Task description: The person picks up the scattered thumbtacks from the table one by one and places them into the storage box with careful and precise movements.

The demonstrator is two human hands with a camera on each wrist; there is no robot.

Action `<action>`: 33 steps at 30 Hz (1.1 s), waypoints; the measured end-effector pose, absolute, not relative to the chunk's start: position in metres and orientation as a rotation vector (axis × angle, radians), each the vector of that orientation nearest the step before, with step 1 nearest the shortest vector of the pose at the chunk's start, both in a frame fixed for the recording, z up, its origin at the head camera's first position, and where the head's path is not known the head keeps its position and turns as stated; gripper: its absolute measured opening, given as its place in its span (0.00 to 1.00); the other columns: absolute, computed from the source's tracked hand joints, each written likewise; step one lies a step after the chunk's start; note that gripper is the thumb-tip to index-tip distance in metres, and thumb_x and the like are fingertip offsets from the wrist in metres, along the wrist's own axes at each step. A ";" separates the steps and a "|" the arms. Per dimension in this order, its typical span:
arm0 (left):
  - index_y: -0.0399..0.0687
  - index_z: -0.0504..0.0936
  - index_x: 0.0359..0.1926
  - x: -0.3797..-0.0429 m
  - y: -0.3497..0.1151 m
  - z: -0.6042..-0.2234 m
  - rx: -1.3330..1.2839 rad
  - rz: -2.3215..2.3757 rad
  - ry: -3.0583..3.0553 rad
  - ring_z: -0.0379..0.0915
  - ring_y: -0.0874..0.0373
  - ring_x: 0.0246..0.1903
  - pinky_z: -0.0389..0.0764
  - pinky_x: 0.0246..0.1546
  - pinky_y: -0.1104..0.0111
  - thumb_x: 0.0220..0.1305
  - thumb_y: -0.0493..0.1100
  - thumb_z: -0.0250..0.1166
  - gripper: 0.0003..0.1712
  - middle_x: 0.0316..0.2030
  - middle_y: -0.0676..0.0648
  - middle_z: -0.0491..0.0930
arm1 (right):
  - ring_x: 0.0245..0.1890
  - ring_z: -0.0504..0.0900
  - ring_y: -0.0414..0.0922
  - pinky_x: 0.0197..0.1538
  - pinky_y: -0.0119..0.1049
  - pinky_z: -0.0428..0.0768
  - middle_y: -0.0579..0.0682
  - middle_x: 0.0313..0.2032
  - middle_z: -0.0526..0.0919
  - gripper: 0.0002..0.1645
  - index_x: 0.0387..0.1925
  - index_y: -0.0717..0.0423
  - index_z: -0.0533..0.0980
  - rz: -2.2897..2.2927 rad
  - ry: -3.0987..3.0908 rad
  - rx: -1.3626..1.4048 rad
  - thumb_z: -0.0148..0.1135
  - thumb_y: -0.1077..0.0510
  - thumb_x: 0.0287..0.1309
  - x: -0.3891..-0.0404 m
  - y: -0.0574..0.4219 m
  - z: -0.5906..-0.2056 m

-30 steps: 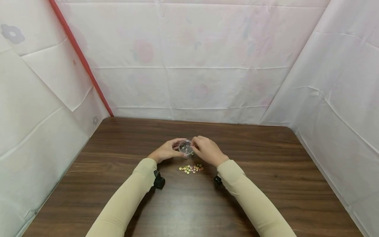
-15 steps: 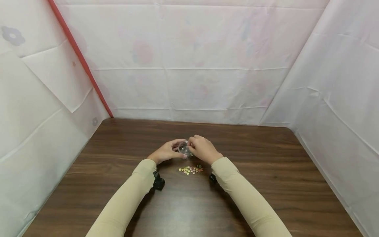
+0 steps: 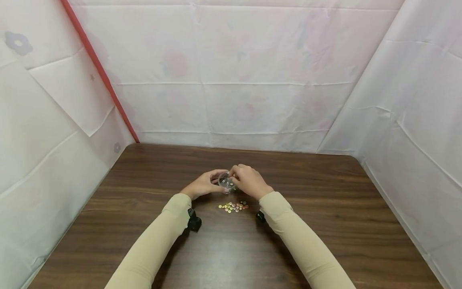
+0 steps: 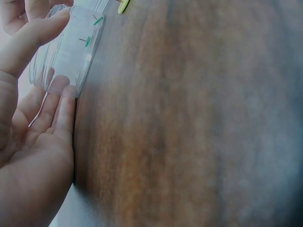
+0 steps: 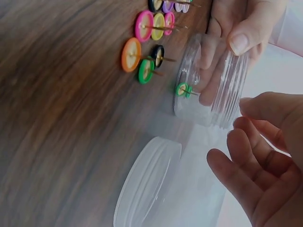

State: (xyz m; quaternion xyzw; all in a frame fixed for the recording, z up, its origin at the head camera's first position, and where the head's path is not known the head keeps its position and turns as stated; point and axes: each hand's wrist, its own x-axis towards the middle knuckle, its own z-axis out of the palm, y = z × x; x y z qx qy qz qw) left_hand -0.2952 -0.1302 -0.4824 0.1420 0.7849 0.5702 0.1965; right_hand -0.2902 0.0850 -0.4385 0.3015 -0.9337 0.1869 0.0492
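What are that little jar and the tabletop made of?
The jar looks like clear, glossy plastic, possibly glass: a green tack shows through its wall. The tabletop looks like wood or wood-effect laminate, with brown grain and a soft sheen.

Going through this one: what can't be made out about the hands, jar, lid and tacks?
Right hand: whether it holds a tack; fingertips too small in the head view, partly behind its other fingers in the right wrist view.
Clear jar: exact tack count; left hand covers part, left wrist view.
Clear lid: cut off by the bottom edge, right wrist view.
Yellow tack: cut off by the top edge, left wrist view.
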 end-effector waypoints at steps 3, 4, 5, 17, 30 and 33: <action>0.57 0.69 0.72 -0.296 -0.130 -0.483 0.411 1.607 2.194 0.57 0.49 0.72 0.64 0.70 0.57 0.55 0.43 0.79 0.45 0.70 0.49 0.66 | 0.35 0.81 0.40 0.36 0.34 0.82 0.47 0.39 0.81 0.06 0.45 0.52 0.81 0.615 -2.852 0.916 0.63 0.58 0.69 -0.288 0.089 -0.437; 0.56 0.69 0.72 -0.296 -0.130 -0.483 0.418 1.613 2.191 0.57 0.48 0.72 0.64 0.70 0.56 0.55 0.42 0.79 0.45 0.70 0.48 0.66 | 0.37 0.81 0.40 0.37 0.33 0.82 0.47 0.40 0.82 0.07 0.46 0.52 0.81 0.623 -2.856 0.914 0.62 0.57 0.70 -0.287 0.091 -0.437; 0.55 0.69 0.72 -0.296 -0.131 -0.483 0.425 1.617 2.187 0.57 0.48 0.72 0.64 0.70 0.56 0.55 0.42 0.79 0.45 0.69 0.47 0.67 | 0.37 0.82 0.40 0.38 0.33 0.82 0.47 0.40 0.82 0.07 0.46 0.52 0.81 0.629 -2.857 0.911 0.61 0.57 0.70 -0.287 0.092 -0.437; 0.52 0.67 0.74 -0.296 -0.130 -0.484 0.434 1.628 2.181 0.57 0.46 0.71 0.63 0.71 0.56 0.55 0.41 0.79 0.47 0.68 0.46 0.68 | 0.30 0.77 0.38 0.32 0.32 0.79 0.44 0.33 0.78 0.03 0.39 0.53 0.78 0.643 -2.795 0.890 0.64 0.58 0.67 -0.270 0.109 -0.437; 0.50 0.67 0.73 -0.295 -0.131 -0.483 0.457 1.642 2.168 0.57 0.45 0.71 0.62 0.71 0.55 0.55 0.39 0.78 0.46 0.68 0.43 0.68 | 0.25 0.72 0.36 0.28 0.31 0.75 0.40 0.26 0.75 0.03 0.34 0.51 0.79 0.572 -2.879 1.056 0.64 0.62 0.65 -0.250 0.126 -0.440; 0.52 0.68 0.73 -0.295 -0.131 -0.483 0.449 1.643 2.169 0.57 0.45 0.71 0.63 0.71 0.55 0.55 0.40 0.79 0.46 0.68 0.44 0.68 | 0.24 0.72 0.35 0.28 0.31 0.75 0.39 0.26 0.76 0.04 0.34 0.51 0.79 0.583 -2.883 1.099 0.65 0.63 0.63 -0.248 0.130 -0.442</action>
